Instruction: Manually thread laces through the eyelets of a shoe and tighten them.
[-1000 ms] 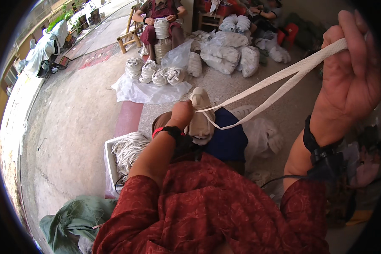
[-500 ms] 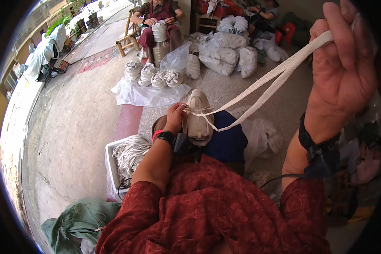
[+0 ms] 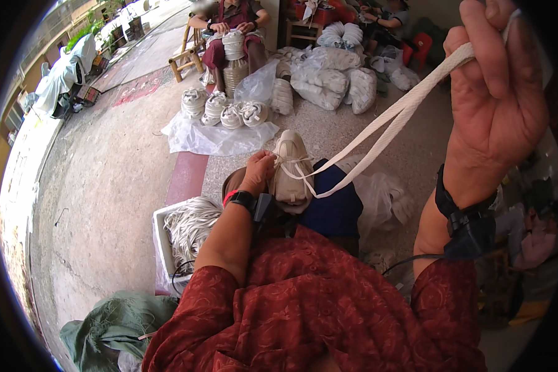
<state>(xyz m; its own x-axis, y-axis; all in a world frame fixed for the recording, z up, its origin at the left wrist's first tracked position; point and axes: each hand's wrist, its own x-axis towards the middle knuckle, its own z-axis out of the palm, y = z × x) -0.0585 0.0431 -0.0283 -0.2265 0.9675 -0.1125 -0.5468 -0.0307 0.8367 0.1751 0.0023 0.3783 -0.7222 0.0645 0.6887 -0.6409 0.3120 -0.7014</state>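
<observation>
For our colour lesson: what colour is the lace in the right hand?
The lace is off-white, best seen in the head view.

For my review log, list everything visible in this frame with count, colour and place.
Shoe: one, beige, on the person's lap
Lace: one visible length, off-white, stretched from shoe to right grip
Blue cloth: one, dark blue, right of the shoe
Bin: one, white, left of the legs
Loose laces: many, whitish, in the bin
Shoe bundles: four, pale, on plastic sheet ahead
Plastic sheet: one, clear, on the floor ahead
Filled bags: several, clear with pale contents, further back
Bamboo chair: one, tan, back left
Red chair: one, red, back right
Co-workers: at least two, dark clothing, at the back
Green fabric: one heap, green, lower left
Shirt: one, patterned red, on the person
Left grip: one, bare, pinching lace beside the shoe
Right grip: one, bare, raised, holding lace
</observation>
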